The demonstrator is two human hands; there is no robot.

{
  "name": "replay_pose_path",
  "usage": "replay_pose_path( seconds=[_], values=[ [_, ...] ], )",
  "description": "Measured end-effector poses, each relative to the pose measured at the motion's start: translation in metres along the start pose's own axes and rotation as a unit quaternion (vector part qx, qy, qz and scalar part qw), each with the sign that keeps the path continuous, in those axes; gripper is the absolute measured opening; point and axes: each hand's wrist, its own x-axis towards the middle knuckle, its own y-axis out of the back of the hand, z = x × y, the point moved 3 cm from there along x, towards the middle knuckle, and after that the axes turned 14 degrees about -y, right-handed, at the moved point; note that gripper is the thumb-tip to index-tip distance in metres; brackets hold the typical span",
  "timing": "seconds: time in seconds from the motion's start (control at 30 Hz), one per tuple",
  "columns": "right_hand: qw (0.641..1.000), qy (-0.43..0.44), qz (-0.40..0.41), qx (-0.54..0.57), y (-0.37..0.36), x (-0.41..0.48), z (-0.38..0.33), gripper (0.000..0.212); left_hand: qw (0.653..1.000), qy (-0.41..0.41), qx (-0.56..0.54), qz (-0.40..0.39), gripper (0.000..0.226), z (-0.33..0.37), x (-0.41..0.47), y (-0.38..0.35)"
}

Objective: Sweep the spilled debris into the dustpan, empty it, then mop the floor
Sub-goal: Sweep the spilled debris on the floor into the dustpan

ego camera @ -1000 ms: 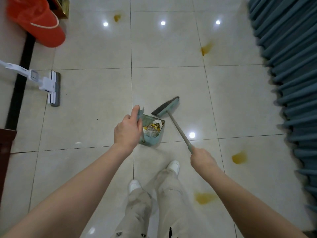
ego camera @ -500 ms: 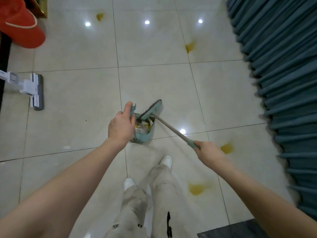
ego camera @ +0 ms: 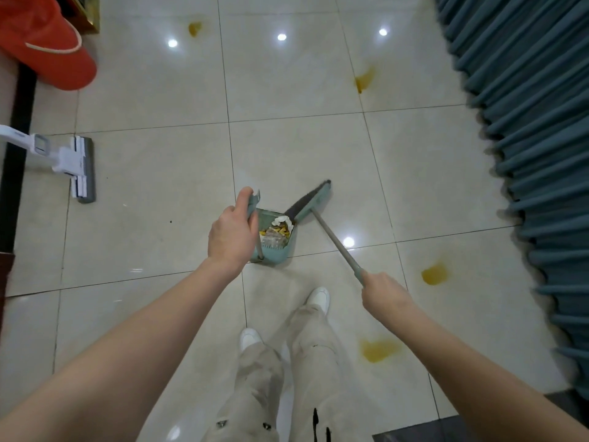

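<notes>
1. Left hand (ego camera: 231,232): fingers curled round the teal grip at the top of the dustpan's upright handle, thumb pointing far. Grasping firmly.
2. Dustpan (ego camera: 277,254): teal, standing on the tiled floor (ego camera: 153,237) just far of the person's feet, near the middle of the view. Its open mouth faces right and far.
3. Debris (ego camera: 276,231): lies inside the dustpan. Yellow bits, a crumpled white piece and some clear wrapping are visible; finer detail cannot be made out.
4. Right hand (ego camera: 384,293): clenched round the near end of the broom (ego camera: 331,235), grasping its teal grip. The shaft slants far and left from this hand.
5. Broom head (ego camera: 308,200): teal back with dark bristles, at the dustpan's right far corner. Its near end is touching or just beside the rim; I cannot tell which.
6. Yellow stains on the floor: one right of the right hand (ego camera: 435,274), one near it beside the right leg (ego camera: 379,349), two far off (ego camera: 365,79) (ego camera: 195,28).
7. Mop (ego camera: 76,169): white with a grey flat head, lying on the floor well left of the dustpan.
8. Red cap (ego camera: 47,43): far left corner.
9. Teal curtain (ego camera: 526,122): pleated, along the right edge.
10. White shoes (ego camera: 318,298) and pale trousers (ego camera: 306,362) show at the near middle.
</notes>
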Motion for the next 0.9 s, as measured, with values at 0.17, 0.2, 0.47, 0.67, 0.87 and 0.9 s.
replay_pose_path(
  seconds=[0.17, 0.2, 0.47, 0.67, 0.87, 0.9],
  values=[
    [0.999, 0.019, -0.005, -0.025, 0.007, -0.015, 0.039, 0.042, 1.0, -0.003, -0.002, 0.001, 0.038, 0.003, 0.001, -0.002],
    [1.0, 0.011, 0.004, -0.01, 0.013, -0.012, 0.044, 0.04, 1.0, -0.002, -0.004, 0.001, 0.037, 0.002, 0.0, -0.001],
    [0.997, -0.016, 0.056, 0.044, 0.031, 0.017, 0.02, 0.031, 1.0, 0.005, 0.005, -0.003, 0.039, -0.005, -0.004, 0.001],
    [0.999, -0.017, 0.011, 0.033, 0.021, 0.02, -0.027, 0.036, 1.0, 0.008, 0.007, 0.001, 0.038, -0.005, 0.002, -0.001],
    [0.999, 0.033, -0.017, -0.026, 0.004, -0.013, 0.002, 0.042, 1.0, 0.003, 0.014, 0.01, 0.036, -0.004, 0.005, -0.002],
    [0.999, 0.034, -0.02, -0.031, 0.006, -0.014, 0.01, 0.042, 1.0, 0.004, 0.016, 0.009, 0.037, -0.004, 0.005, -0.002]
  ],
)
